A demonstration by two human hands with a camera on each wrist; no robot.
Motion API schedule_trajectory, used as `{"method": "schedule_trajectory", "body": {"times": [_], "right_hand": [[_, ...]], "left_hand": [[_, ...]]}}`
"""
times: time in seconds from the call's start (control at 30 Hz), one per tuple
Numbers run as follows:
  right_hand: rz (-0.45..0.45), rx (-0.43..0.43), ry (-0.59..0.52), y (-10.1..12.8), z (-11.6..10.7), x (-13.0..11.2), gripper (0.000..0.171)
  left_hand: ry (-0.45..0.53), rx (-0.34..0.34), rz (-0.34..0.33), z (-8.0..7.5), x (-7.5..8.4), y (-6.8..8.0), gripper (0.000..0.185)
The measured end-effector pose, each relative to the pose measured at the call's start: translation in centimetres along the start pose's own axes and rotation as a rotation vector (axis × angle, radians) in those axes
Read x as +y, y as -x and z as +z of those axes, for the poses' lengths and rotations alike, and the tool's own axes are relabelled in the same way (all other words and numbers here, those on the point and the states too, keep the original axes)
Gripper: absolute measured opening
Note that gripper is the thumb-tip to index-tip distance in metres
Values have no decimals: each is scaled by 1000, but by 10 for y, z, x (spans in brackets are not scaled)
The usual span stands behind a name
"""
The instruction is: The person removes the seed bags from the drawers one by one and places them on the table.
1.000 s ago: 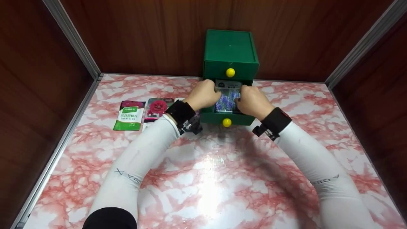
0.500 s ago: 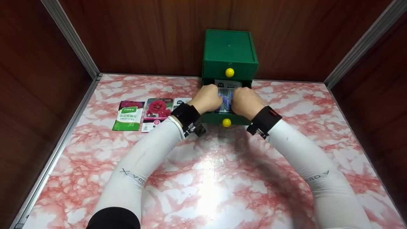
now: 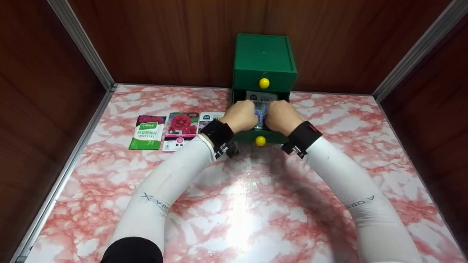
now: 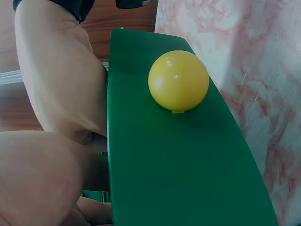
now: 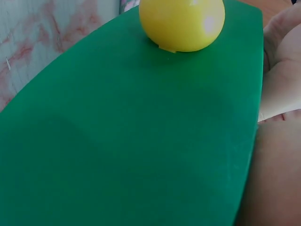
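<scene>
Small cabinet (image 3: 264,54) at top centre of the head view, against the back wall. Lower drawer (image 3: 256,137) pulled out toward the viewer, knob (image 3: 260,140) on its front; upper knob (image 3: 264,83) directly above. Packet (image 3: 261,107) inside the drawer, between left hand (image 3: 241,116) and right hand (image 3: 279,117). Three packets on the tabletop (image 3: 234,204), left of the drawer: outer (image 3: 147,132), middle (image 3: 180,130), inner (image 3: 209,118) nearest the drawer.

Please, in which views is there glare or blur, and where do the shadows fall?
Head view: sharp, white glare on the marble table, soft shadow before the green drawer. Left wrist view: yellow knob sharp with small highlights, left hand blurred. Right wrist view: soft focus, shiny knob.
</scene>
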State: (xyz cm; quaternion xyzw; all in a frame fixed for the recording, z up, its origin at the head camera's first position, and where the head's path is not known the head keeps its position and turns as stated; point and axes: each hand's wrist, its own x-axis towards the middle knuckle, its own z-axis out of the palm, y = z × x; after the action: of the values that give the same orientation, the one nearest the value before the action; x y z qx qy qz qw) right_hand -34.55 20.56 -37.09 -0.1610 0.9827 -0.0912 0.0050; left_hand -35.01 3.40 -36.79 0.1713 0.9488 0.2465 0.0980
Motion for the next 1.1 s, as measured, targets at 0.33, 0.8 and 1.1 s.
{"method": "schedule_trajectory", "body": {"times": [0.33, 0.8, 1.1], "right_hand": [[35, -18, -33, -1, 0, 0, 19], [72, 1, -103, 0, -5, 0, 16], [120, 18, -175, -1, -11, 5, 18]], "left_hand": [[-16, 2, 27, 0, -2, 1, 24], [-64, 8, 17, -9, 4, 6, 15], [-21, -3, 36, -13, 2, 8, 24]]}}
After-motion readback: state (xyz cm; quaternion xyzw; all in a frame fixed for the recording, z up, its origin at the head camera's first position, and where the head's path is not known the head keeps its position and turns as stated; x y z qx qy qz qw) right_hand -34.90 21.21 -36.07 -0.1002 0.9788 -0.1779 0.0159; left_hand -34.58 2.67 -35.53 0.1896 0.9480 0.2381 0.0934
